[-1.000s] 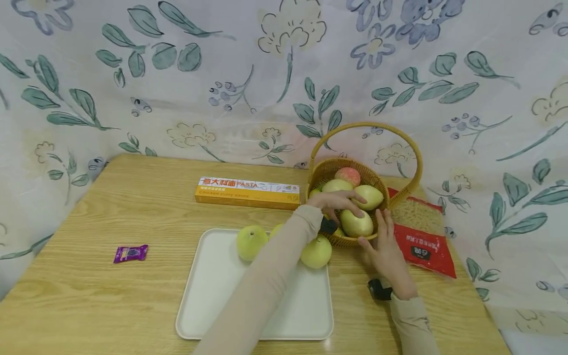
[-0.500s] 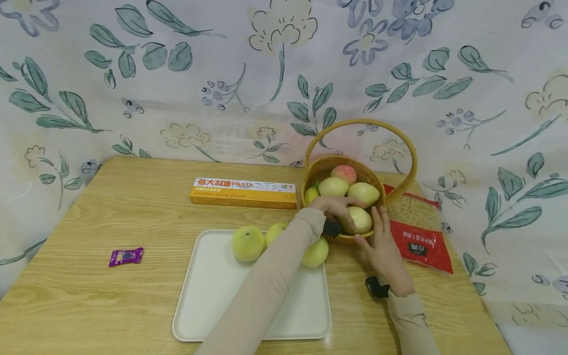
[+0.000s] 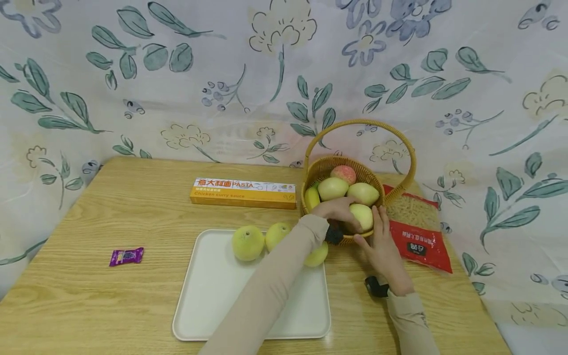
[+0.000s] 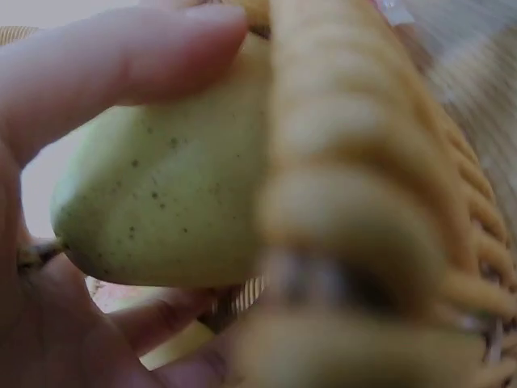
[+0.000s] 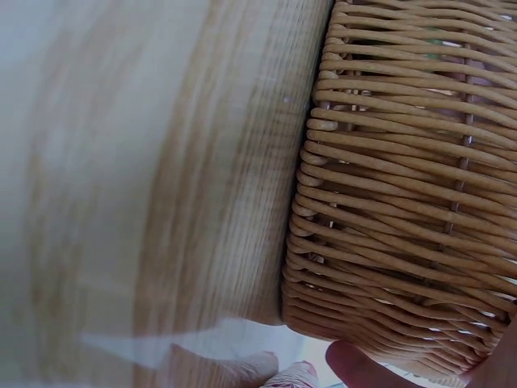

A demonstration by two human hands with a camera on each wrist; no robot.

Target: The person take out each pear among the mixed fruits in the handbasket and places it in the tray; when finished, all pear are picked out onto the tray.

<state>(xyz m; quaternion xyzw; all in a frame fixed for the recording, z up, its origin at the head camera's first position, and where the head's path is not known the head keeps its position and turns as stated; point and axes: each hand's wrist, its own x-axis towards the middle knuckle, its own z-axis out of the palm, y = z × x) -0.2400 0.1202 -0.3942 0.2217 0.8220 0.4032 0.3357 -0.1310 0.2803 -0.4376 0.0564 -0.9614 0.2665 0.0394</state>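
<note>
In the head view my left hand (image 3: 338,212) reaches into a wicker basket (image 3: 401,192) and grips a yellow-green mango (image 3: 363,217) at its near side. The left wrist view shows the thumb across the top of the speckled mango (image 4: 161,194) and the fingers below it, beside the woven rim (image 4: 347,129). My right hand (image 3: 385,254) touches the basket's near right edge, its fingers fairly straight and its thumb spread apart. More mangoes (image 3: 333,188), a pinkish peach (image 3: 343,174) and a banana (image 3: 312,198) lie in the basket.
A white tray (image 3: 208,296) stands left of the basket with several round yellow-green fruits (image 3: 248,242), partly behind my left sleeve. A pasta box (image 3: 243,194) lies at the back, a red pasta bag (image 3: 419,236) at right, a purple wrapped candy (image 3: 126,256) at left.
My left hand has closed in around the near mango, fingers moving from its top to its left side. The right hand stays at the basket's edge. The head view has shifted slightly.
</note>
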